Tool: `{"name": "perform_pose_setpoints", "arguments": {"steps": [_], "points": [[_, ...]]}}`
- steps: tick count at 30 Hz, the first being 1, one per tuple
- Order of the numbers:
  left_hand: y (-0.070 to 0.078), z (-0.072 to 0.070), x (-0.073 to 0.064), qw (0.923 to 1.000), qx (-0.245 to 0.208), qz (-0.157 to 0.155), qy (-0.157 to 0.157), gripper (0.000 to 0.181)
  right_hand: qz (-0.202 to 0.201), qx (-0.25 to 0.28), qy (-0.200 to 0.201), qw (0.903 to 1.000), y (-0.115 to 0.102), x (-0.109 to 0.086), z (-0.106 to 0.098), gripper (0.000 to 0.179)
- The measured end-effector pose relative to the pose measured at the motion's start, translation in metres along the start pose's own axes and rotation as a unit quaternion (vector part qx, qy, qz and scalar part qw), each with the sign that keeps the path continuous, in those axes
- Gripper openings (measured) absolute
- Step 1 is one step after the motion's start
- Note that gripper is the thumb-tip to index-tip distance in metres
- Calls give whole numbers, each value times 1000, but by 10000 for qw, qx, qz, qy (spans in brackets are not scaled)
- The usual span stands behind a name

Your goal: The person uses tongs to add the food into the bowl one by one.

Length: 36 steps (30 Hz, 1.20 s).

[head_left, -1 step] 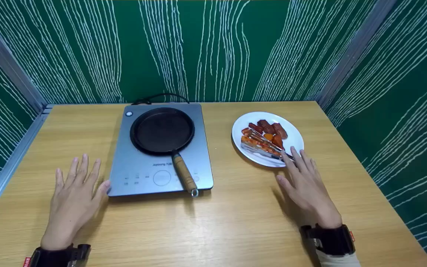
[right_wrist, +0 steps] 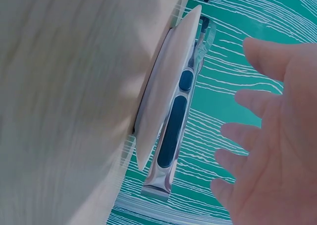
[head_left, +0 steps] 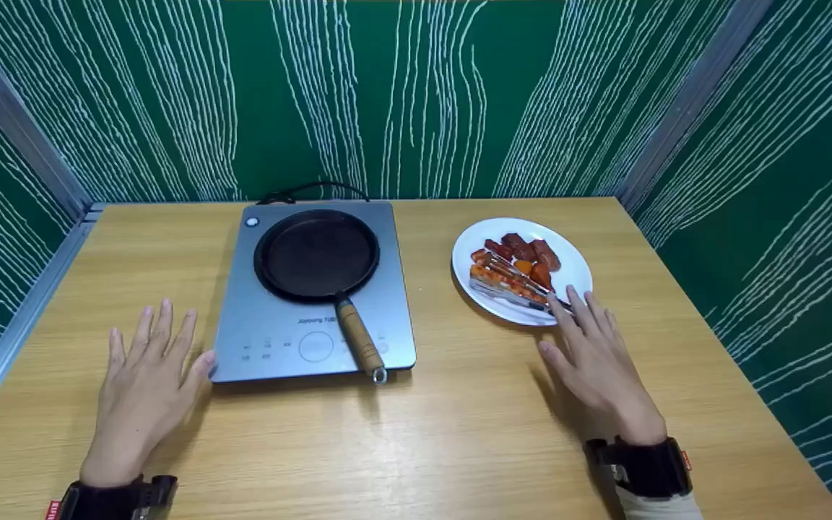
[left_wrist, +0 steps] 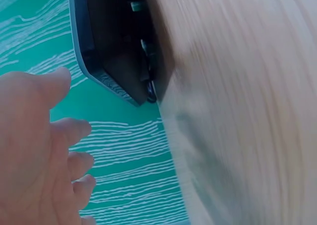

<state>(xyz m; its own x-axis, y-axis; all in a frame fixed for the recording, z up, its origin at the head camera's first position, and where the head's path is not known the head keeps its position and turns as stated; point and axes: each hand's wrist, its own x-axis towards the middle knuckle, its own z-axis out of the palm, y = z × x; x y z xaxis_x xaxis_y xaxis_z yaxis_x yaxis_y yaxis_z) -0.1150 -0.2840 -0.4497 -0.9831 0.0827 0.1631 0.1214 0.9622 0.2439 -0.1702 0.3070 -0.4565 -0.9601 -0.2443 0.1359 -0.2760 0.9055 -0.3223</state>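
My left hand [head_left: 143,390] hovers palm down left of the induction cooktop [head_left: 243,318], fingers spread, thumb by its near left corner. A round black frying pan [head_left: 316,256] sits on the cooktop, its wooden handle [head_left: 360,336] pointing toward me. My right hand [head_left: 596,357] is held above the table at the near right rim of a white plate [head_left: 576,263]. Its fingers are extended and hold nothing. On the plate lie reddish-brown pieces of food [head_left: 521,247] and metal tongs with dark grips [right_wrist: 172,131]. In the right wrist view a gap separates fingers and tongs.
A wooden table [head_left: 445,433] carries everything. Green panels with white wavy lines [head_left: 416,94] enclose the back and sides, joined by grey metal posts [head_left: 690,101]. A black cable [head_left: 329,183] runs behind the cooktop. Each wrist wears a black band [head_left: 643,466].
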Motion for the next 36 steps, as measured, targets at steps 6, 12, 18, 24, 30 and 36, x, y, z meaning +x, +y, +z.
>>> {"name": "perform_pose_setpoints", "arguments": {"steps": [6,12,18,24,30,36], "points": [[8,-4,2,9993,-106,-206,280,71,142,80,-70,9998,-1,3,-3,70],[37,-8,11,9875,-418,-68,1518,50,266,304,-312,9987,-3,12,-17,73],[85,-7,33,9890,-1084,-57,1006,41,398,342,-574,9970,-1,31,-36,70],[130,6,55,9912,-1274,-257,-251,56,444,401,-490,9970,6,49,-38,68],[165,16,71,9845,-1037,-813,-1159,83,392,398,-429,9975,14,56,-33,66],[183,20,80,9852,-643,-873,-1325,76,443,351,-533,9970,22,57,-28,66]]}}
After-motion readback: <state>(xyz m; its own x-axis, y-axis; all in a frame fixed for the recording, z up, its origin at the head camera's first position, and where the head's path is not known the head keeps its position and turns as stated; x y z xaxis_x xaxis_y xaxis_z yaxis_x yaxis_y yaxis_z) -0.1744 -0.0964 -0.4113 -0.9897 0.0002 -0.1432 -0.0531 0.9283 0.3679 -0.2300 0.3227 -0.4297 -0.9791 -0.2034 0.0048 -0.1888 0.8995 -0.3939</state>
